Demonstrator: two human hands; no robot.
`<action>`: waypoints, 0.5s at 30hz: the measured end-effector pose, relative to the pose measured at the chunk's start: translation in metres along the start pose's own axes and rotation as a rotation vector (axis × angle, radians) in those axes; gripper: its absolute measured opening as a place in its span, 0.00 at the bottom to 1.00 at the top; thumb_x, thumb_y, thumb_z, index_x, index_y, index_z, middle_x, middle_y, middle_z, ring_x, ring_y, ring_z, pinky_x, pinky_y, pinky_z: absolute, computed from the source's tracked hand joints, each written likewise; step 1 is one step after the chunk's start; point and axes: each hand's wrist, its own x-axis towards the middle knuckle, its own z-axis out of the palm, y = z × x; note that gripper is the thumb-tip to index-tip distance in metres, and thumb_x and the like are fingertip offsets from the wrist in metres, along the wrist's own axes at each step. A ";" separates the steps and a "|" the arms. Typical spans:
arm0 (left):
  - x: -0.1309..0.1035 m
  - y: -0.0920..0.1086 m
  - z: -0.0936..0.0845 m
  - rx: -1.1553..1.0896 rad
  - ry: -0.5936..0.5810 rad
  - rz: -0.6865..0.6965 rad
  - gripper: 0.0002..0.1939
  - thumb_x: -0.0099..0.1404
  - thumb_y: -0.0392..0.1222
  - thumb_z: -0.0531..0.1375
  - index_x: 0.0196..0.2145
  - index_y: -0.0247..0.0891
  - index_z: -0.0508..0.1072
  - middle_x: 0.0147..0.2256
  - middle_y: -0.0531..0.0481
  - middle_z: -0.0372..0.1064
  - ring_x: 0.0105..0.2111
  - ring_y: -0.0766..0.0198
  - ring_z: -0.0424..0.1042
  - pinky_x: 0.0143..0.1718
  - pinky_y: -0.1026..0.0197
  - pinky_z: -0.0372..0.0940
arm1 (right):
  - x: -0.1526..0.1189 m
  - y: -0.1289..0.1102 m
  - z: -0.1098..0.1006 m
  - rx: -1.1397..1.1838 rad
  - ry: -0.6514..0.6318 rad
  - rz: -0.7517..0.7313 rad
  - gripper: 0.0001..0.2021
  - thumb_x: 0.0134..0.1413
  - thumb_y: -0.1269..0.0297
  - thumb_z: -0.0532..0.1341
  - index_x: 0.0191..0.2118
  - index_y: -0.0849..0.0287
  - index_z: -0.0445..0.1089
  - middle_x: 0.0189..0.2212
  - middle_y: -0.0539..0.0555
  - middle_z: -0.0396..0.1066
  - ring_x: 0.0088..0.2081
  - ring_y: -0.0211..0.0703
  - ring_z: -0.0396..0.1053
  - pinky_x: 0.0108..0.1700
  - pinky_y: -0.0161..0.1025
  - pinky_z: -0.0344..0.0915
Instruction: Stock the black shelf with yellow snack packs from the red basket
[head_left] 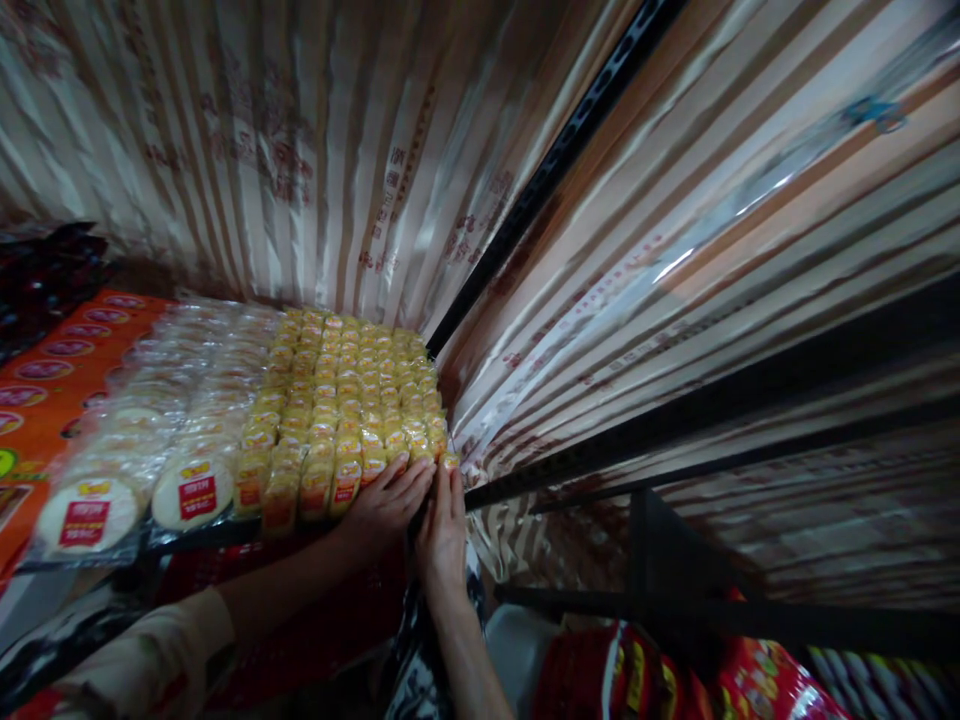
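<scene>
Rows of small yellow wrapped packs (352, 400) stand on a shelf, several deep. My left hand (386, 505) lies against the front ends of the right-hand rows, its fingers together on the packs. Right beside it, my right hand (444, 530) points forward, fingers pressed together and touching the front pack at the far right corner. What lies under the fingertips of both hands is hidden. To the left of the yellow packs are rows of round white items in clear wrap (196, 490), with red labels.
Orange printed boxes (52, 370) and dark packages (56, 270) sit at the left. Striped printed sheeting (300, 150) hangs behind, crossed by a black metal post (547, 180). Red packages (615, 675) and a black frame bar (720, 610) are at the lower right.
</scene>
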 end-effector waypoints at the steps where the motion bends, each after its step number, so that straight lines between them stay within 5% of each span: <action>1: 0.000 0.000 0.000 -0.001 0.007 0.002 0.24 0.66 0.38 0.46 0.58 0.29 0.57 0.60 0.43 0.52 0.62 0.58 0.48 0.62 0.51 0.44 | 0.001 -0.001 0.001 -0.010 0.012 0.011 0.25 0.59 0.71 0.43 0.62 0.65 0.51 0.62 0.65 0.47 0.63 0.50 0.44 0.58 0.52 0.55; 15: -0.002 0.000 0.011 -0.016 0.083 0.024 0.22 0.66 0.36 0.44 0.54 0.27 0.63 0.57 0.41 0.59 0.60 0.56 0.52 0.62 0.48 0.44 | 0.029 -0.028 -0.019 -0.189 -0.039 0.072 0.24 0.57 0.70 0.46 0.61 0.60 0.53 0.51 0.66 0.60 0.51 0.52 0.62 0.49 0.49 0.63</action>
